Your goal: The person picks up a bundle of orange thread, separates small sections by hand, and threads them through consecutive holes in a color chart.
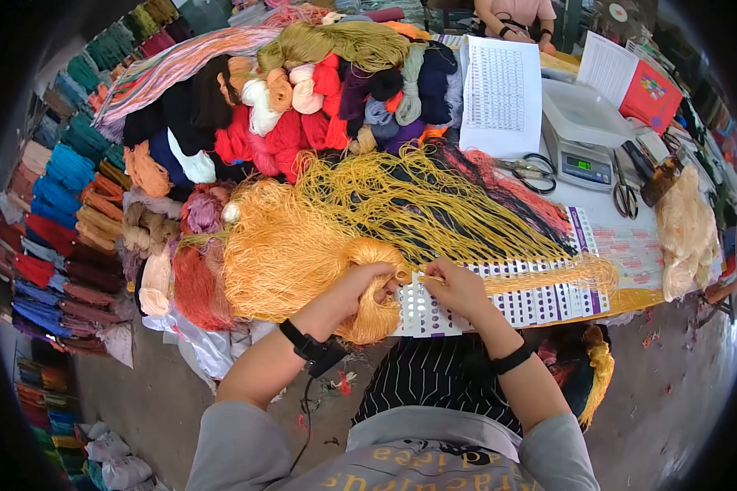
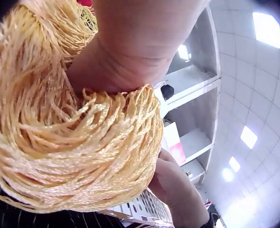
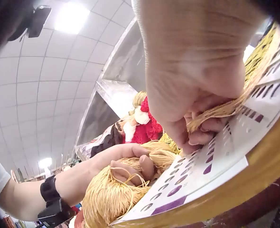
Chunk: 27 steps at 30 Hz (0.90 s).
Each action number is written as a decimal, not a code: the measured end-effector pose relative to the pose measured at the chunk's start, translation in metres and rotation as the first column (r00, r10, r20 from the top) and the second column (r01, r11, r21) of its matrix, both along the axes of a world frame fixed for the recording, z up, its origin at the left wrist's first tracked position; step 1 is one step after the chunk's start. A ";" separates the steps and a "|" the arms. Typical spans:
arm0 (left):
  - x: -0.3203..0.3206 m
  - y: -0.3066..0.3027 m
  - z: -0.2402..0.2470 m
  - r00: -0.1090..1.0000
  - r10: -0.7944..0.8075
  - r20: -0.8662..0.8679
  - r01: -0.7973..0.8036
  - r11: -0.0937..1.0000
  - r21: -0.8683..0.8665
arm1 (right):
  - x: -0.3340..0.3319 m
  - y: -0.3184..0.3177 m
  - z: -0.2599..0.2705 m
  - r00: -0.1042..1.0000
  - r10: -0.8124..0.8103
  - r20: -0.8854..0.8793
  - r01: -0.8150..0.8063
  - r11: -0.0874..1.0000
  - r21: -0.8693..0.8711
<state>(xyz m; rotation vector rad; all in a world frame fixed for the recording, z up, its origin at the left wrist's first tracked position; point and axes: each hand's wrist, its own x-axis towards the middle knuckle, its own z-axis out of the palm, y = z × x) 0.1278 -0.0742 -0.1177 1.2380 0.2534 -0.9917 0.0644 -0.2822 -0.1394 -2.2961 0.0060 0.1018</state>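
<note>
A thick hank of pale orange thread (image 1: 282, 254) spreads over the table's near side. Its looped end lies over and around my left hand (image 1: 359, 286), whose fingers curl round the strands. To the right, my right hand (image 1: 458, 290) pinches a thin bundle of the same thread between thumb and fingers, as the right wrist view shows. Under that hand lies a white card (image 3: 171, 183) with rows of punched holes and purple marks. From the right hand, thread strands (image 1: 540, 278) run rightward across the cards. In the left wrist view the hank (image 2: 92, 152) hides most of the left fingers.
Olive-yellow threads (image 1: 418, 200) fan out behind the cards. Coloured skeins (image 1: 287, 135) pile up at the back left. Scissors (image 1: 536, 173), a digital scale (image 1: 580, 168) and a printed sheet (image 1: 499, 98) are at the back right. Another person (image 1: 516, 16) is beyond the table.
</note>
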 end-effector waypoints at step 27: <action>0.009 0.024 0.024 0.979 -0.201 0.029 0.198 0.914 -0.354 | -0.016 0.019 -0.003 0.955 -0.151 0.255 0.152 0.988 0.017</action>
